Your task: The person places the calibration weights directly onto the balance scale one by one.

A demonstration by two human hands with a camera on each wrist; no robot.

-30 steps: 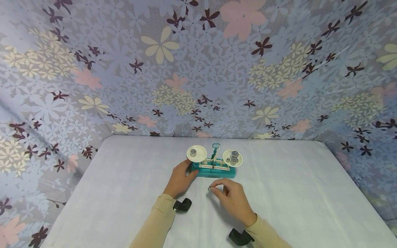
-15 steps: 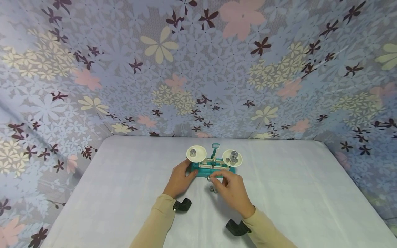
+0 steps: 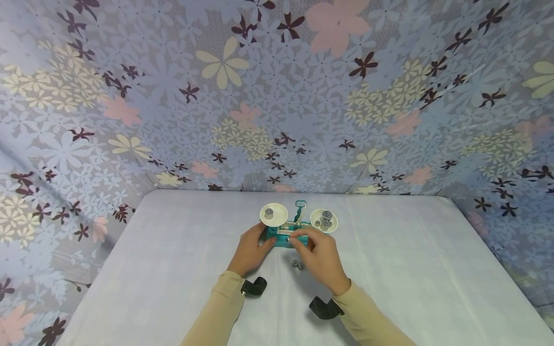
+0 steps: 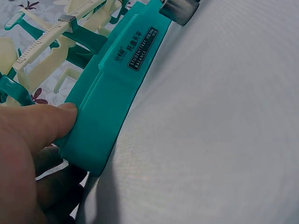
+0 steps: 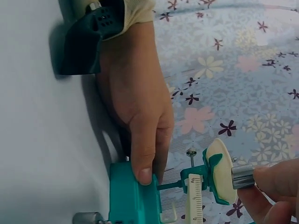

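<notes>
My R hand (image 3: pixel 321 255) pinches a metal wt. (image 5: pixel 243 176) at the front of the balance (image 4: pixel 110 93), my L hand (image 3: pixel 252 250) clamped round its L end.
Prob. a loading step; next move seems to call for a gentle set-down, poss. on the L pan (image 3: pixel 280 217). Balance's R end hidden behind R hand; wt.'s markings unreadable.

Beige sleeves (image 3: pixel 215 307) meet black, elbow-shaped camera housings (image 3: pixel 256 286), one per side; the left housing, seen up close, bears a cluster of small round holes (image 5: pixel 103 21) near the cuff (image 5: pixel 139 11).
</notes>
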